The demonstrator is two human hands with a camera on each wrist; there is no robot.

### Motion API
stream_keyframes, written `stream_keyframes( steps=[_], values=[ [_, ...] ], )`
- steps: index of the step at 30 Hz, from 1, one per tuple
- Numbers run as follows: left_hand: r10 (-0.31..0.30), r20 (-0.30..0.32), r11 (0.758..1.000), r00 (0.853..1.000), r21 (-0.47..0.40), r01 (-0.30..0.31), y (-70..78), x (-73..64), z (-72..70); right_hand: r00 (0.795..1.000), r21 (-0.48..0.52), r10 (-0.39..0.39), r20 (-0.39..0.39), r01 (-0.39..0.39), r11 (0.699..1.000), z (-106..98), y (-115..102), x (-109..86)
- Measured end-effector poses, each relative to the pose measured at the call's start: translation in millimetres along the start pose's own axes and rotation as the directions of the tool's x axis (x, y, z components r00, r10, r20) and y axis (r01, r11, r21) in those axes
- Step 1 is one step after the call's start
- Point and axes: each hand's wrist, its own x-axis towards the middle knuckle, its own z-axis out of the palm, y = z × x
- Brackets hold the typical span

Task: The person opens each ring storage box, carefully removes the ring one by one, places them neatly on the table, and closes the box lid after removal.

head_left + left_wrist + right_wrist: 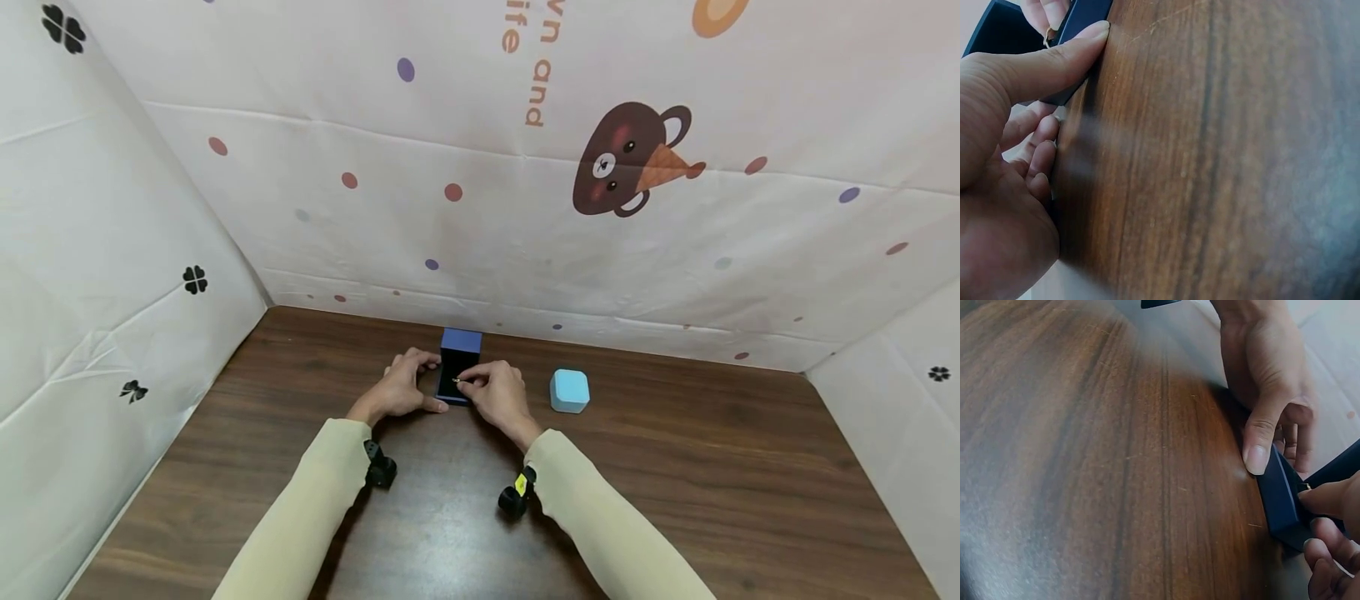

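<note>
A blue ring box (462, 340) stands open near the back of the table, its lid raised and its inside black. My left hand (401, 385) steadies it from the left, thumb (1079, 53) pressed on the front wall and fingers along the side. From the right, my right hand (498, 392) reaches into the box, thumb and index finger pinching a small gold ring (1049, 39) at the black lining. In the right wrist view only a sliver of the gold shows beside the fingertips. How deep the ring sits in the lining is hidden by the fingers.
A small light-blue box (570, 391) with rounded corners stands to the right of my right hand. The brown wooden table (712, 467) meets a printed white cloth (360, 233) along its back edge. A black camera is strapped to each wrist.
</note>
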Motion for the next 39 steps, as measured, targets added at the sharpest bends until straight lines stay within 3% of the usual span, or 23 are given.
stream_keyframes(
  steps=[11, 21, 29, 35, 39],
  values=[
    [0.008, -0.002, 1.000, 1.000, -0.005, -0.008, -1.6, 0.5, 2.0, 0.999, 0.026, -0.052, -0.001, 0.052, 0.998, -0.6, -1.4, -3.8],
    [0.014, -0.005, 1.000, 1.000, 0.004, -0.014, -2.7, 1.0, 1.9, 0.995, 0.063, -0.104, 0.005, 0.104, 0.993, -14.0, -12.5, -17.4],
    [0.030, -0.013, 0.999, 0.999, 0.012, -0.030, -3.3, 0.2, 0.5, 0.960, -0.034, -0.232, 0.159, 0.240, 0.970, -16.9, -16.5, -43.9],
    [0.011, -0.021, 1.000, 1.000, 0.015, -0.011, -3.1, 1.0, 1.1, 0.937, -0.163, -0.250, 0.242, 0.294, 0.942, -10.6, -13.8, -56.1],
    [0.016, -0.021, 1.000, 1.000, 0.018, -0.016, -2.0, 0.4, 0.8, 0.930, -0.199, -0.251, 0.270, 0.309, 0.930, -6.2, -12.2, -59.1]
  ],
)
